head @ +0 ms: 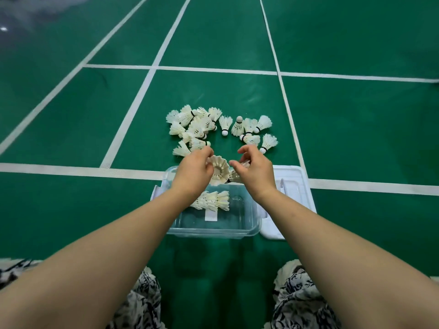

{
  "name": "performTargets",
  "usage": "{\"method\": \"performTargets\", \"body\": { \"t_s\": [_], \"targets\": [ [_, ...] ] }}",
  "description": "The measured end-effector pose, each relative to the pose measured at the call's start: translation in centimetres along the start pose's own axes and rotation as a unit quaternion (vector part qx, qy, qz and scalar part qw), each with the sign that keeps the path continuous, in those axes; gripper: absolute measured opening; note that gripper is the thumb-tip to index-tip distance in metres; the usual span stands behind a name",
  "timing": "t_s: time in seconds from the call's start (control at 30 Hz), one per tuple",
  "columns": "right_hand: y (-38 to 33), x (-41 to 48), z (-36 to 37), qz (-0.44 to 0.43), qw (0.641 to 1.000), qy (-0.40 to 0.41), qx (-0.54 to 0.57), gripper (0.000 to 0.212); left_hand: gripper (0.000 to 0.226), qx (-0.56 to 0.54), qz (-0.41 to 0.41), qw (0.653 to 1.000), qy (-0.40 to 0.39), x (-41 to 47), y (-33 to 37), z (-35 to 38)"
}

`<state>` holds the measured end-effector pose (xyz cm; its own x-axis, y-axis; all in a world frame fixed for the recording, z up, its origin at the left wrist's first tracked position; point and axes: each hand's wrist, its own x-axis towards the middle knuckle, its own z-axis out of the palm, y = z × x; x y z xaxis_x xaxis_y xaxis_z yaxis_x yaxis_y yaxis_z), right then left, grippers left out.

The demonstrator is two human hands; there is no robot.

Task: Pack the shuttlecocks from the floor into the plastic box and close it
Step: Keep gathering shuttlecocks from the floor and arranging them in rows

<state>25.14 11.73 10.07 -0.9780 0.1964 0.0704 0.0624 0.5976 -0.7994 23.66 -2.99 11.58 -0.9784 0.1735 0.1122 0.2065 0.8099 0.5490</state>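
Shuttlecocks (225, 123) lie scattered on the floor (95, 115) beyond the plastic box's (213, 233) far edge; a few are inside. Left hand (194, 172) pinches one shuttlecock (219, 170); right hand (256, 174) curls round another, half hidden. Both hover over the far rim, the opening just below.

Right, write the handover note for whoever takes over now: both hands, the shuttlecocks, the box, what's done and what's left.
Left hand holds a shuttlecock above the far end of the plastic box.
Right hand, beside it, seems to grip a second shuttlecock, mostly hidden.
Done: a few packed shuttlecocks lie in the box.
Left: many loose shuttlecocks lie on the floor beyond the box. The lid lies off, to the right of the box. Pack them all, then close it.
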Motion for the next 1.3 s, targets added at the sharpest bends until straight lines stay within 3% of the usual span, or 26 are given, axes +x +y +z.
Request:
{"method": "performTargets", "body": {
  "t_s": [0.2,0.33,0.43,0.63,0.7,1.13,1.3],
  "targets": [
    [1.2,-1.3,0.4,0.023,0.999,-0.032,-0.03,0.027,0.018,0.005,-0.042,0.998,-0.052,-2.5,-2.7,2.2],
    [1.9,-1.2,0.4,0.025,0.989,-0.089,-0.115,0.028,0.021,0.036,-0.059,0.991,-0.11,-2.8,-4.1,3.2],
    [2.6,-1.4,1.3,0.013,0.967,-0.15,-0.205,0.032,0.02,0.043,-0.068,0.99,-0.118,-2.7,-4.5,3.8],
    [3.4,-1.4,3.3,-0.083,0.891,-0.225,-0.386,0.035,0.017,0.027,-0.067,0.991,-0.11,-2.0,-5.0,5.0],
    [3.6,-1.1,4.0,-0.092,0.882,-0.234,-0.398,0.035,0.017,0.029,-0.078,0.991,-0.109,-1.8,-5.5,5.1],
    [4.2,1.1,6.4,-0.048,0.92,-0.204,-0.332,0.037,0.019,-0.004,-0.128,0.99,-0.054,0.2,-6.7,6.0],
    [4.0,1.1,6.1,-0.077,0.907,-0.206,-0.358,0.038,0.02,-0.008,-0.145,0.988,-0.046,0.3,-6.7,6.2]
  ]
}}
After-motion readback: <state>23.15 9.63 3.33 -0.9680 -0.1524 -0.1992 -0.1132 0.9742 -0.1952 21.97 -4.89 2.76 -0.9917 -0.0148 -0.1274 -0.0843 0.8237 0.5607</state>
